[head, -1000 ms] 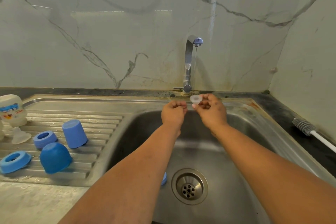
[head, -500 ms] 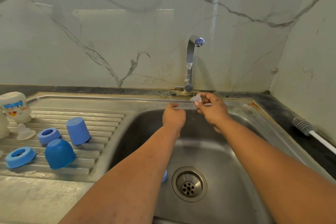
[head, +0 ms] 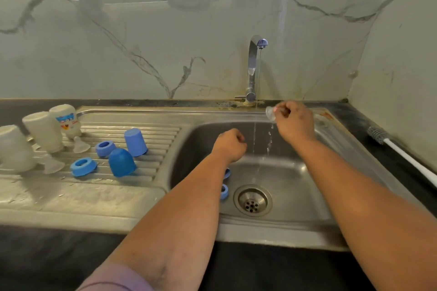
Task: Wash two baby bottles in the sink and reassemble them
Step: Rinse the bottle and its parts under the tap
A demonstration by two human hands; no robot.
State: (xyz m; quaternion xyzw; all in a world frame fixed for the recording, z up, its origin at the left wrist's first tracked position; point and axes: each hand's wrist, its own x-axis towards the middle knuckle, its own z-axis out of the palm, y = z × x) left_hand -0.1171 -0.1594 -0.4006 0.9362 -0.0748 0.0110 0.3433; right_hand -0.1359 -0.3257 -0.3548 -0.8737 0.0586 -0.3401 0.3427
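Note:
My right hand (head: 294, 122) pinches a small clear silicone teat (head: 270, 113) just right of the thin water stream from the tap (head: 253, 68); drops fall from it. My left hand (head: 230, 145) hangs over the sink basin (head: 295, 184), fingers curled, holding nothing. On the draining board (head: 153, 134) stand upturned cloudy bottles (head: 43, 131), one with a printed label (head: 66, 120). Two clear teats (head: 81, 146) lie beside them, with two blue screw rings (head: 83, 167) and two blue caps (head: 121, 162).
A blue part (head: 224, 191) lies in the basin next to the drain (head: 252, 200), partly hidden by my left forearm. A bottle brush (head: 378, 135) with a white handle rests on the dark counter at the right. Marble wall stands close behind.
My right hand moved the teat right, out of the stream. My left hand let go of it and dropped lower over the basin. The camera pulled back, showing more of the draining board.

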